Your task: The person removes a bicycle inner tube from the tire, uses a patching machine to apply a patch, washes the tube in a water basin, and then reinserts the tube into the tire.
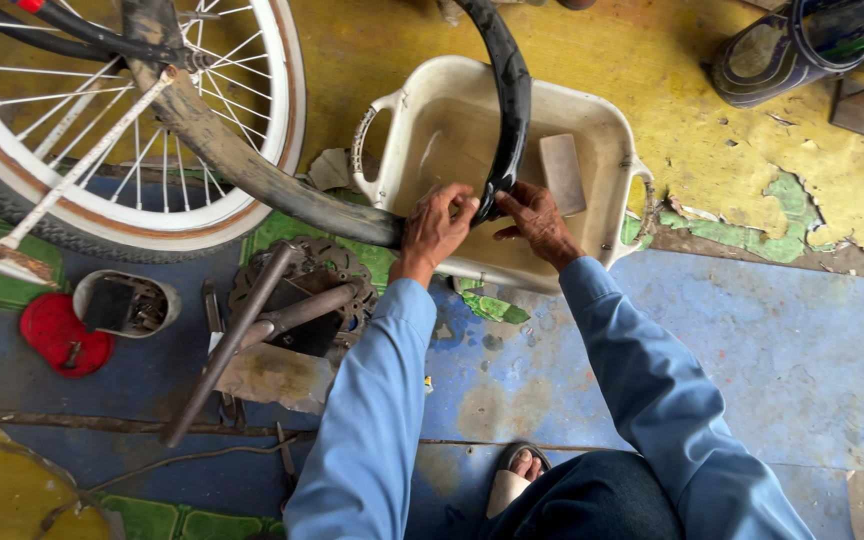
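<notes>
The fingers of the left hand [434,228] are curled and pinched on the black inner tube [505,110], thumb on top, just where the rubber dips over the near rim of the basin [607,125]. The right hand [535,218] grips the same tube just beside it, fingers bent around the tube — both clenched, almost touching. The tube arcs long and smooth from the hands up over the basin and also off left toward the bicycle wheel [102,120]. The basin is cream plastic, rectangular, with handles, holding murky water and a flat grey block [562,172] — it sits on chipped yellow and blue floor.
</notes>
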The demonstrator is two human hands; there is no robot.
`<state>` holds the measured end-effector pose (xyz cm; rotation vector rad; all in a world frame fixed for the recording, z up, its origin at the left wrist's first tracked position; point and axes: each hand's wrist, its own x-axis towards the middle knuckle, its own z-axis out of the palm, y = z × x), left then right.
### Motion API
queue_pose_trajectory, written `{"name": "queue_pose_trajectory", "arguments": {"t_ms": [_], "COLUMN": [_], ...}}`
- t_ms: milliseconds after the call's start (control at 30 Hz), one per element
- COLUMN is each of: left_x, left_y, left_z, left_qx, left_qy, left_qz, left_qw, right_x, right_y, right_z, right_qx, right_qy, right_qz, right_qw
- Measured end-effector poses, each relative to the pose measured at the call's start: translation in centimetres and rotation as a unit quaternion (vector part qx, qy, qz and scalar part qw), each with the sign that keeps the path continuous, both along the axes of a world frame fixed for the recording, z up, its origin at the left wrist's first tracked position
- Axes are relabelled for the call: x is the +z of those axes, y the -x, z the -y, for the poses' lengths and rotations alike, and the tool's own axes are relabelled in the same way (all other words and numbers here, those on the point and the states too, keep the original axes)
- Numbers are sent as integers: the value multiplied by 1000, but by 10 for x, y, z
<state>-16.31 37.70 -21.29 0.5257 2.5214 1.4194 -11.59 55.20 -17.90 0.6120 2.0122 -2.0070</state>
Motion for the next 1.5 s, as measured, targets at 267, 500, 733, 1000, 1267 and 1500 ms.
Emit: {"name": "queue_pose_trajectory", "arguments": {"t_ms": [267,500,733,1000,1267,1500], "left_x": [-2,-4,-1,-5,-10,-14], "left_y": [9,12,12,7,1,-7], "left_z": [-4,-4,2,-3,-10,-20], "left_qx": [-51,-22,-3,-1,-72,-86], "left_qy": [-4,-23,-71,-23,124,340], "left_qz": [70,144,104,76,65,37], "left_qw": [996,989,992,997,988,936], "right_x": [4,5,2,13,2,-16], "right_y": [1,3,7,-2,-2,6], "right_z": [11,17,10,0,22,22], "right_qx": [12,5,44,73,-91,-156], "right_qy": [2,-34,-93,-110,116,72], "right_qz": [-17,-42,-13,-1,76,169], "right_qw": [1000,999,995,991,986,971]}}
